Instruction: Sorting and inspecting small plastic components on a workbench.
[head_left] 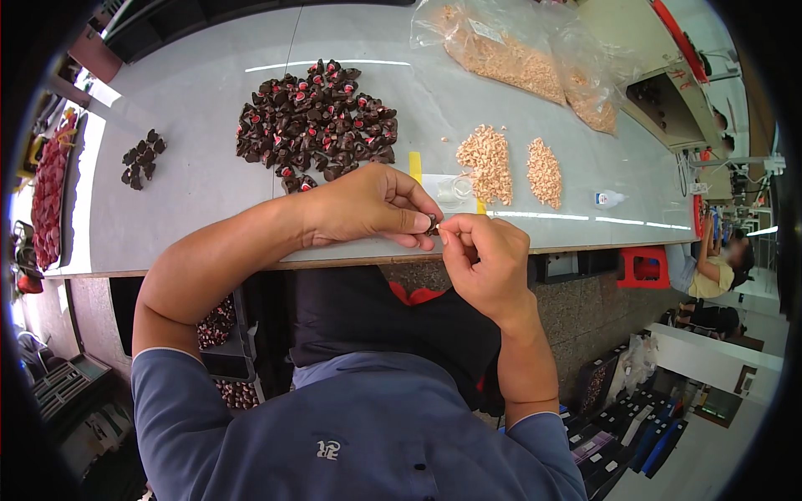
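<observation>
My left hand [363,207] pinches a small dark brown piece [432,224] between thumb and fingers, just above the table's front edge. Against that piece, my right hand [489,250] has thumb and forefinger pressed together. What the right fingertips hold is too small and covered to make out. Beyond the left hand lies a big heap of similar dark brown pieces [313,121], many showing a pink-red spot. Past the right hand are two piles of small pale beige pieces, a larger pile [486,163] and a narrower pile [545,173].
A small group of dark pieces [143,159] lies at the far left. Clear bags of beige pieces [510,58] rest at the back right. A small white bottle [608,199] and yellow tape [415,166] are on the table [200,92]. A red stool [643,267] and a seated person appear right.
</observation>
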Tool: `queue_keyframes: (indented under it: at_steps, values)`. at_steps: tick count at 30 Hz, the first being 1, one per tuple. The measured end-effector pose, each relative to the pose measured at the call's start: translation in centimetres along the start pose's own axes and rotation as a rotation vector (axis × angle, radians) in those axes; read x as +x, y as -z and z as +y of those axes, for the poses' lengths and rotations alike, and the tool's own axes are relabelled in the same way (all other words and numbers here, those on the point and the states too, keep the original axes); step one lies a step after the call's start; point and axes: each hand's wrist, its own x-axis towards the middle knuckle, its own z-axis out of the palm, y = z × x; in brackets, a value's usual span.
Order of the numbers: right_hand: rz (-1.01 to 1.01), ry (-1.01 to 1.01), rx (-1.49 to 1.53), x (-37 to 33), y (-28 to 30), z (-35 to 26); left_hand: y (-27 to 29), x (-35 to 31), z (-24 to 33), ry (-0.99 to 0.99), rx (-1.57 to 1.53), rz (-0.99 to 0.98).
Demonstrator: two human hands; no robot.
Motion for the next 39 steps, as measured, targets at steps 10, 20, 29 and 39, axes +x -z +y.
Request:
queue_keyframes:
  at_steps: [10,20,29,39]
  values:
    - [0.141,-0.083,0.113,-1.0,1.1,0.7,-0.1,0.1,0.2,0.008,0.032,0.009]
    - [0.264,-0.626,-0.279,-4.4,8.5,9.4,-0.5,-0.3,0.8,0.047,0.110,0.026]
    - [0.106,-0.666,-0.404,-3.1,7.0,8.6,-0.7,0.0,0.9,0.061,0.121,0.038]
    - [0.160,-0.655,-0.335,-3.3,5.3,8.9,-0.5,-0.3,0.6,0.089,0.154,0.042]
